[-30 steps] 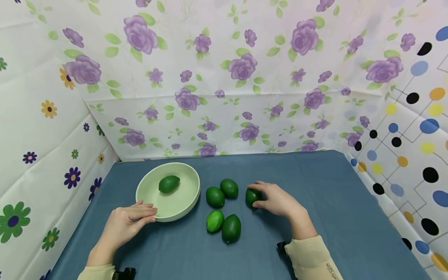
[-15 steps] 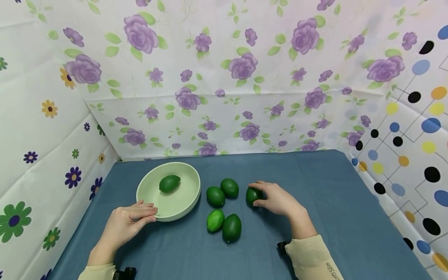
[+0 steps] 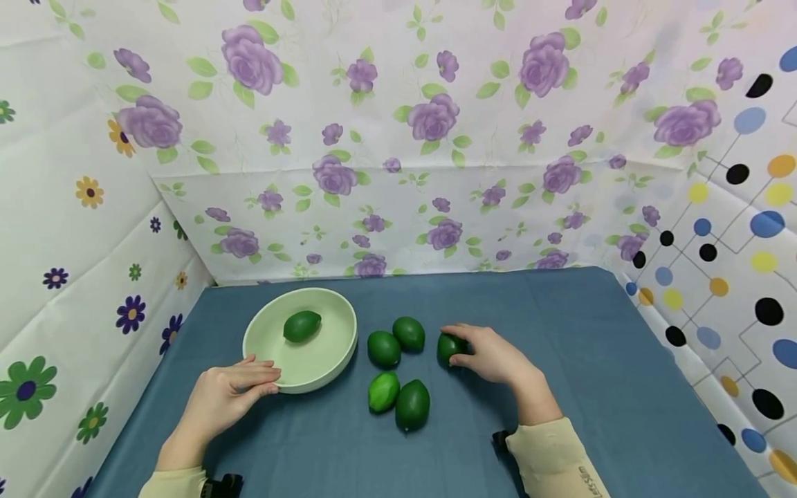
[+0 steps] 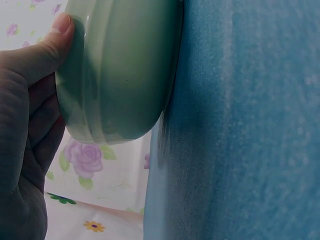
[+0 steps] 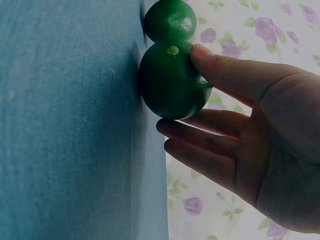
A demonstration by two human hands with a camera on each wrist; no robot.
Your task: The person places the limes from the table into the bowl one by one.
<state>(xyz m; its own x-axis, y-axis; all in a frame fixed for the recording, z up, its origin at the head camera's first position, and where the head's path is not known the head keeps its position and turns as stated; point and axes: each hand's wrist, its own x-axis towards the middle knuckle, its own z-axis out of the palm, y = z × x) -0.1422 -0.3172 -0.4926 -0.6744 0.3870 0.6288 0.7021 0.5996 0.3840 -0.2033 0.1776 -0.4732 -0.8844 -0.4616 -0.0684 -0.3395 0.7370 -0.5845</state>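
Observation:
A pale green bowl (image 3: pixel 305 377) stands at the left of the table, with one dark green lime (image 3: pixel 301 326) in it. My left hand (image 3: pixel 227 394) holds its near-left rim, fingers over the edge and thumb (image 4: pixel 61 30) against the outer side. To the right, my right hand (image 3: pixel 492 354) grips another lime (image 3: pixel 448 348) between thumb and fingers. That lime (image 5: pixel 170 82) rests on the cloth in the right wrist view, the thumb on its upper part. Between the hands lie more limes: two at the back (image 3: pixel 384 349), a brighter one (image 3: pixel 382 392) and a larger one (image 3: pixel 412 406) in front.
A blue cloth (image 3: pixel 560 318) covers the table. Behind it hangs a curtain (image 3: pixel 398 207) with purple roses. Flowered fabric (image 3: pixel 93 277) lines the left side and dotted fabric (image 3: pixel 735 228) the right.

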